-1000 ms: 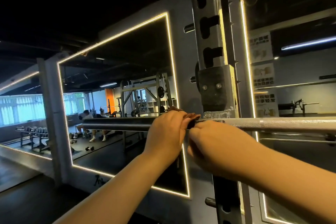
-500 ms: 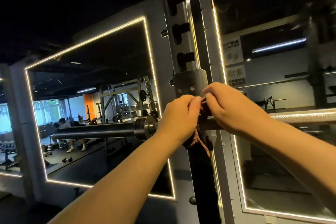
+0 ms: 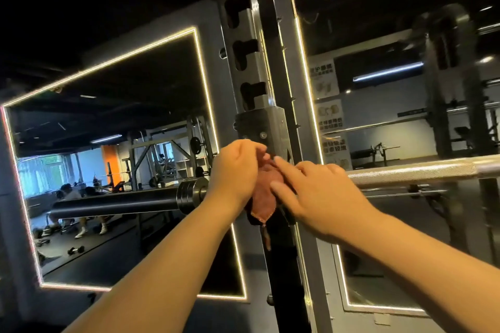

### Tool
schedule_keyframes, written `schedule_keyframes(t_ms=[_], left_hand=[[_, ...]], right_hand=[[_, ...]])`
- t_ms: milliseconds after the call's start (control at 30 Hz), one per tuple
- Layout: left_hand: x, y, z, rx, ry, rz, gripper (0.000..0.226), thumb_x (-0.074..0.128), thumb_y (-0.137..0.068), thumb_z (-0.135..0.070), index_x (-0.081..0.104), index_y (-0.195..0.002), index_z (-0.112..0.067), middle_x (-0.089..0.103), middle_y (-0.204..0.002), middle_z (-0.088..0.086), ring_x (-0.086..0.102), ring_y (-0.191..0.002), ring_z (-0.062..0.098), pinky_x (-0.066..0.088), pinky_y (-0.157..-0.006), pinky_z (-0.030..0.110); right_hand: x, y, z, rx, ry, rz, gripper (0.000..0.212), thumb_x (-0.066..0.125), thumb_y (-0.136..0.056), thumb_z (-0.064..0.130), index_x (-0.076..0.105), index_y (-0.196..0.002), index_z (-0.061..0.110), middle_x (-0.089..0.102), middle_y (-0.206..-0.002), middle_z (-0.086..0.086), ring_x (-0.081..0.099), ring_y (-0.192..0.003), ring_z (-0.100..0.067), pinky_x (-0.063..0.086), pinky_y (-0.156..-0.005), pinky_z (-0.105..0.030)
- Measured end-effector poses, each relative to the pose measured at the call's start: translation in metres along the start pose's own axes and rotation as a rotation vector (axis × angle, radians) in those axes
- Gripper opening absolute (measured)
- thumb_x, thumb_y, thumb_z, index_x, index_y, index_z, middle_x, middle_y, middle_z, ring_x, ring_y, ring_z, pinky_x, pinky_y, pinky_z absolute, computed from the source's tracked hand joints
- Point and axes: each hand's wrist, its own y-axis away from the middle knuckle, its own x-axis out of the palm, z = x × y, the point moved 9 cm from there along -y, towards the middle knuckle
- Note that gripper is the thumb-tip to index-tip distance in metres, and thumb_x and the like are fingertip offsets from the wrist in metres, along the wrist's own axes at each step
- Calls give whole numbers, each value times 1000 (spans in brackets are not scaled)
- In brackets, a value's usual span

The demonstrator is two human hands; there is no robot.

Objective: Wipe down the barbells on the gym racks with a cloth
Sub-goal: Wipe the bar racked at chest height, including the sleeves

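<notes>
Since the frame half a second earlier, the right hand point(image 3: 322, 197) has uncurled from over the bar, and the cloth point(image 3: 263, 192) now hangs in plain view in front of the rack upright point(image 3: 254, 67).

Left of the upright, the wall mirror point(image 3: 121, 116) reflects the gym floor. The dark sleeve point(image 3: 113, 203) of the barbell point(image 3: 411, 171) juts out in front of the mirror and ends in a steel collar point(image 3: 192, 194) just beside the upright.

The left hand point(image 3: 235, 170) lies immediately left of the upright, its fingers curled and pinching the cloth's upper edge. This probably anchors the cloth while it is rearranged.

The reddish-brown cloth is draped over the bar, directly in front of the upright and below the hook block point(image 3: 266, 123). A loose tail dangles down the post.

Immediately right of the upright, the right hand holds nothing. Its fingers point(image 3: 286, 170) are extended, their tips touching the cloth's face, apparently to smooth or fold it round the bar.

Further right, the knurled shaft runs on, bare. By judgement, the step in hand is re-seating the cloth before the next wiping stroke. Most of the shaft appears still to be covered.
</notes>
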Motion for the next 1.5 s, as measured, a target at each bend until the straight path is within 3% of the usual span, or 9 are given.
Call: schedule_keyframes(t_ms=[100,267,400,533,600,700,833,1167,1500], left_hand=[[3,10,13,-2,-87,16,37,36,-108,-31,70,-94,-24,70,-95,-2,66,-94,15,55,-91,44],[9,26,20,44,-79,1,37,31,-108,-38,66,-107,-29,67,-101,-11,63,-98,6,51,-86,32],[16,31,18,128,-276,122,37,32,-109,-30,68,-115,-27,68,-102,-13,60,-100,1,51,-92,32],[22,33,6,240,-540,92,43,29,-102,-33,66,-84,-22,66,-83,-3,62,-80,16,54,-76,43],[34,29,-5,295,-743,90,38,34,-100,-27,57,-72,-18,60,-72,2,58,-69,23,52,-71,47],[50,27,-12,328,-950,99,27,39,-102,-20,54,-80,-19,60,-79,1,58,-73,22,51,-71,41],[46,27,-2,282,-963,67,22,39,-104,-27,51,-85,-27,50,-80,-7,52,-68,14,41,-58,31],[48,29,-1,237,-973,96,23,35,-105,-27,50,-87,-26,56,-80,-5,58,-71,20,53,-66,41],[44,33,-6,258,-923,100,32,25,-102,-32,45,-78,-27,50,-75,-6,53,-68,15,50,-66,39]], right_hand=[[2,-1,-8,47,-21,-13,64,4,-100,62,41,-146,38,59,-122,3,59,-111,-18,42,-105,-41],[-4,2,-36,71,-28,38,42,56,-102,38,45,-141,28,56,-132,2,55,-123,-20,41,-110,-36],[-26,30,-72,162,-72,-25,47,35,-102,43,56,-133,15,58,-137,-3,54,-127,-19,26,-121,-32],[-25,32,-52,145,-69,53,17,43,-103,40,45,-108,24,51,-100,13,51,-96,-6,40,-112,-28],[-24,18,-32,105,-35,58,26,33,-101,48,46,-105,26,57,-95,11,54,-93,-10,44,-108,-36],[-9,1,-13,58,33,54,68,4,-94,52,51,-135,24,65,-125,-1,59,-118,-23,30,-118,-53],[5,12,-18,-27,188,16,49,31,-106,39,47,-144,14,59,-136,-8,58,-122,-30,41,-109,-48],[-5,-3,-21,120,239,42,43,56,-97,55,58,-118,16,59,-110,-7,58,-101,-30,46,-80,-43],[-14,20,-38,53,138,-63,42,25,-110,44,51,-131,18,59,-127,-3,57,-113,-26,40,-105,-43]])
